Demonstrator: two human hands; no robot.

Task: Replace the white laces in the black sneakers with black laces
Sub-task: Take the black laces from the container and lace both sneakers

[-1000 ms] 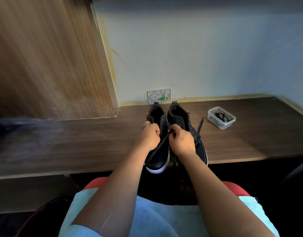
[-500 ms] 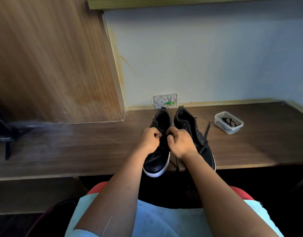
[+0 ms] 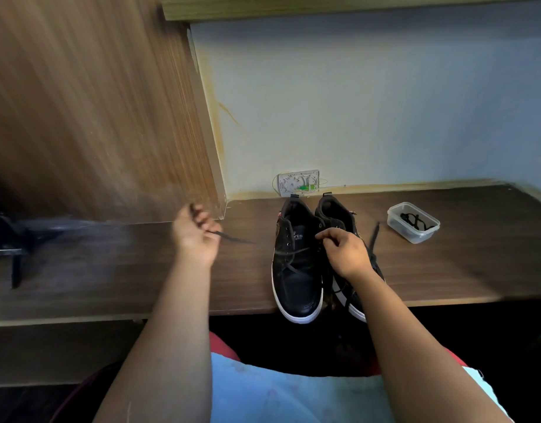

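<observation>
Two black sneakers stand side by side at centre right of the frame, toes over the near edge of the worktop (image 3: 446, 270), heels toward the wall. The left sneaker (image 3: 295, 270) shows a white sole rim and a black lace (image 3: 289, 254) crossing its lower eyelets. The right sneaker (image 3: 339, 221) is partly covered by the right hand (image 3: 345, 251), whose fingers are curled, thumb and forefinger pinched at the eyelet row between the two shoes — what they pinch is too small to tell. A loose lace end (image 3: 374, 236) rises just right of that hand. The left hand (image 3: 194, 233), left of centre and well apart from the sneakers, has curled fingers pinching a dark lace tip (image 3: 232, 238) that points right toward the shoes; this part is motion-blurred. At right, near the wall, a clear tub (image 3: 397, 225) holds a dark coiled lace (image 3: 414, 221). A white wall plate (image 3: 298, 182) sits behind the heels — a wooden panel (image 3: 95, 117) fills the upper left.
</observation>
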